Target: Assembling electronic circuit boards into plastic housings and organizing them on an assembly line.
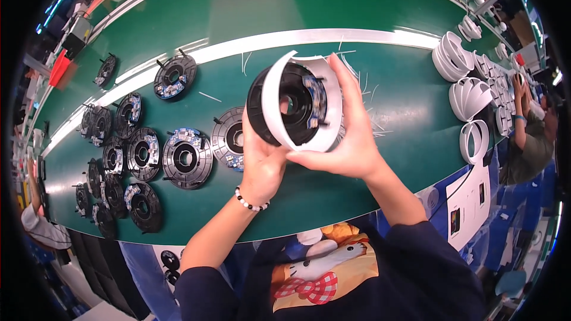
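Above the green work table, both my hands hold a white plastic ring [273, 98] and a black round base [255, 107] together. The base sits at the ring's left opening, tilted, and a small blue circuit board [315, 101] on it shows through the ring. My left hand [262, 163] grips from below and left, its fingers mostly hidden behind the base. With its thumb along the ring's lower edge and a finger at the top, my right hand [352, 139] is closed round the ring's right side. Whether the two parts are locked together I cannot tell.
Several black bases with blue boards [188, 159] lie on the left of the table [333, 202]. White rings [474, 142] stand in stacks at the right. Thin white strips [210, 97] are scattered behind my hands. Other people [529, 137] sit at both sides.
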Demonstrator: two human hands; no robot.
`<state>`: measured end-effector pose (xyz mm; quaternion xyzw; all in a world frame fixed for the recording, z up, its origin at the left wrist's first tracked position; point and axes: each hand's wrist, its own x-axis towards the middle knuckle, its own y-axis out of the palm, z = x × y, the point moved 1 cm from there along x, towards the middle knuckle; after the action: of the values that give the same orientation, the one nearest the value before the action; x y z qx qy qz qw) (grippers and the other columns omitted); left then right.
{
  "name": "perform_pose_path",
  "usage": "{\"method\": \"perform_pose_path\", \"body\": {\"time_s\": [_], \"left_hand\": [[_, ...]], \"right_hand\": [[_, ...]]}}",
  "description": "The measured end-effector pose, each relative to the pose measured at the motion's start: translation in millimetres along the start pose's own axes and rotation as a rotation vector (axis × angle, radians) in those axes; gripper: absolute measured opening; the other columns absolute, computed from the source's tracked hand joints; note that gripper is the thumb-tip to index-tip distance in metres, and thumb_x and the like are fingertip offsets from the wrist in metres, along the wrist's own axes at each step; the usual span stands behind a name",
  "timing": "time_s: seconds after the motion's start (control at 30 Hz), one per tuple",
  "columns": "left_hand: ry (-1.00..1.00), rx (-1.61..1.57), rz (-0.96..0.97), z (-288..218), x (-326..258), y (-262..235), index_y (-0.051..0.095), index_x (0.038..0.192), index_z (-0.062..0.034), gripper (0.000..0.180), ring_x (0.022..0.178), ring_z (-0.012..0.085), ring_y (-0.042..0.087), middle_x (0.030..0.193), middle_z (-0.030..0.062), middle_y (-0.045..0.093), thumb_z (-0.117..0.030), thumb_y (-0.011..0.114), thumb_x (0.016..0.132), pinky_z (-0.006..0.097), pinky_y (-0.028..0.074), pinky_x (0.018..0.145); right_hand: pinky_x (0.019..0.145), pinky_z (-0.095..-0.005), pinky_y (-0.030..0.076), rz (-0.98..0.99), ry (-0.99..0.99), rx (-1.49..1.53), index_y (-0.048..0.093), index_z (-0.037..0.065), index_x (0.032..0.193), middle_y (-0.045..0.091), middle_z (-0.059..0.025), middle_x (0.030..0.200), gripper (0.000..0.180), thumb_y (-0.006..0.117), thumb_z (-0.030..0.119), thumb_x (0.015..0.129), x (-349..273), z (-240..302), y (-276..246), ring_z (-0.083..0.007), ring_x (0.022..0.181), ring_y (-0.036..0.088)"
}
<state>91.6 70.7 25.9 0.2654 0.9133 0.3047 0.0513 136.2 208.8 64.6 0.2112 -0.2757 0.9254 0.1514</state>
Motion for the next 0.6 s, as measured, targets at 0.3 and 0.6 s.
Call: {"method": "perform_pose_path", "body": {"time_s": [0.3,0.6], "left_hand": [[-0.373,-0.803,0.202,-17,12,-26,0.038,0.122,-0.0043,0.06,0.109,0.0279,0.044,0.12,0.0145,0.045,-0.051,0.031,0.085,0.043,0.034,0.094],[-0.315,-0.693,0.071,-14,16,-32,0.048,0.113,-0.0042,0.047,0.099,0.0247,0.051,0.11,0.0127,0.052,-0.039,0.03,0.086,0.038,0.042,0.086]], "right_hand": [[0.098,-0.0438,0.024,0.29,-0.158,-0.061,0.023,0.001,0.13,0.027,-0.0213,0.129,0.106,0.078,0.029,0.044,8,11,7,-0.0377,0.119,0.025],[0.095,-0.044,0.027,0.264,-0.187,-0.063,0.026,0.0,0.128,0.028,-0.022,0.129,0.104,0.079,0.022,0.041,7,21,9,-0.0385,0.115,0.027]]}}
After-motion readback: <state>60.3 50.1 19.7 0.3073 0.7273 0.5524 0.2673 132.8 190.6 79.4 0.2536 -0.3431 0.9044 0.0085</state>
